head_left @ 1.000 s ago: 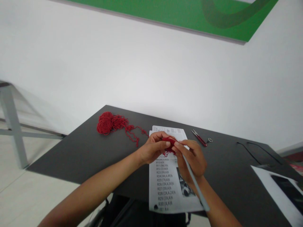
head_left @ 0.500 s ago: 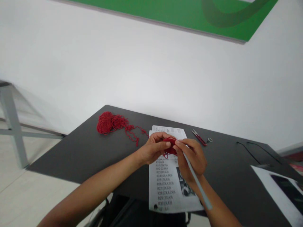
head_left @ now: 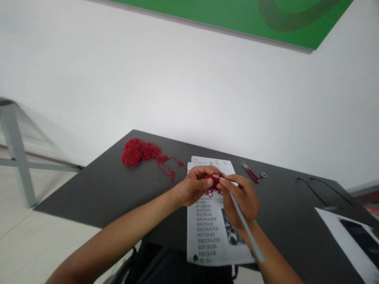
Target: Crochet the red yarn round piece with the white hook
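My left hand [head_left: 196, 185] pinches a small piece of red crochet work [head_left: 214, 181] between thumb and fingers. In my right hand [head_left: 242, 197] is a crochet hook with a long grey handle [head_left: 246, 227], held like a pen; its tip is at the red piece, hidden by the fingers. Both hands are closed and nearly touch each other. Loose red loops hang under the piece. A strand of red yarn [head_left: 167, 163] runs from the left hand back to a red yarn ball [head_left: 133, 152] at the table's far left.
Printed pattern sheets [head_left: 204, 236] lie beneath the hands on the dark table [head_left: 142, 189]. Red-handled thread snips [head_left: 250, 172] and a small metal ring [head_left: 263, 175] are behind the right hand. Eyeglasses [head_left: 322, 193] and a dark phone on white paper [head_left: 334, 228] are at right.
My left fingers have shifted slightly around the red crochet work, and the hook's tip end has moved a little. The yarn ball and sheets stay in place; the view tilts slightly.
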Available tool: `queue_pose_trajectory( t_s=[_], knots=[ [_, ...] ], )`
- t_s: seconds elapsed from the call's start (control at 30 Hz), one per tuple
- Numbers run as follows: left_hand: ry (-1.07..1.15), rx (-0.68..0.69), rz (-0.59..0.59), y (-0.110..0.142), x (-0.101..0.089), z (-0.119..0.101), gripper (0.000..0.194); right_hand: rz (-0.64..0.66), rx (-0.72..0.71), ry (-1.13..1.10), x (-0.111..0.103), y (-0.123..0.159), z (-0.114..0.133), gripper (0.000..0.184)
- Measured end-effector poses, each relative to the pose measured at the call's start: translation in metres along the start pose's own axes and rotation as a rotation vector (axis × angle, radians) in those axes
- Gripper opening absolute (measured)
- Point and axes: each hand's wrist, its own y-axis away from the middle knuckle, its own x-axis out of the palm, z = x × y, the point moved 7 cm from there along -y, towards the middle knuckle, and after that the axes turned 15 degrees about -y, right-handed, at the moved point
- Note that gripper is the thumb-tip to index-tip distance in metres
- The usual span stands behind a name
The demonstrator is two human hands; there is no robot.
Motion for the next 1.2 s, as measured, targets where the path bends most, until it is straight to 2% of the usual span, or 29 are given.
queue_pose_trajectory(
  t_s=[0.3,0.6,0.9,1.2],
  knots=[
    [0.003,-0.001,0.011,-0.0012,-0.0001,0.0012,0.019,-0.007,0.027,0.065,-0.0006,-0.0016,0.0016,0.007],
    [0.006,0.000,-0.005,-0.0008,-0.0020,0.0029,0.020,-0.020,0.032,0.035,-0.0002,-0.0035,0.0013,0.006],
    [0.004,0.012,0.031,-0.0003,-0.0010,0.0014,0.017,-0.037,0.045,0.005,-0.0013,-0.0031,0.0021,0.009],
    [-0.001,0.002,0.000,0.0001,-0.0002,-0.0001,0.018,-0.042,0.060,0.012,-0.0017,-0.0016,-0.0001,0.011]
  ],
)
